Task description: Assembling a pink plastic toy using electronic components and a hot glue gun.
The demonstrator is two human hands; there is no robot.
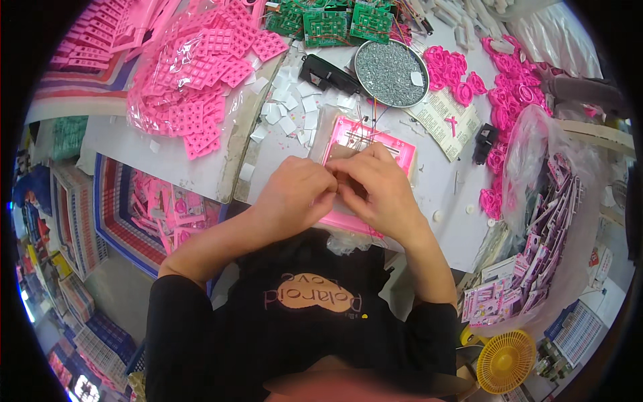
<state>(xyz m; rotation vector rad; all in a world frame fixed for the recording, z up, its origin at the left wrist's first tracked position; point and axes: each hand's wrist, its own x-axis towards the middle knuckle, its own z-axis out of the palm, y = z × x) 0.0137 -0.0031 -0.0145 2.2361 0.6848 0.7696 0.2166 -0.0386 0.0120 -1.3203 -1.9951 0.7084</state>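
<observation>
Both my hands meet over a pink plastic casing [345, 221] on the white worktable. My left hand [298, 193] is closed, thumb and fingertips pinched together at the casing's left side. From the right, my right hand [378, 189] bends over the casing, its fingertips pinched close to the left ones. Whatever lies between the fingers is hidden. Dark straight lines and thin wires show in the casing's upper part, and a wire runs up beyond it. White square pads [288, 124] lie loose to the left of the casing.
Behind stand a round metal dish [395, 105] of small screws, a black device [328, 74] and green circuit boards [325, 28]. Bagged pink keypad panels [201, 60] fill the left; pink rings [445, 67] lie right. A crate [110, 201], plastic bag [579, 268] and yellow fan [507, 362] flank me.
</observation>
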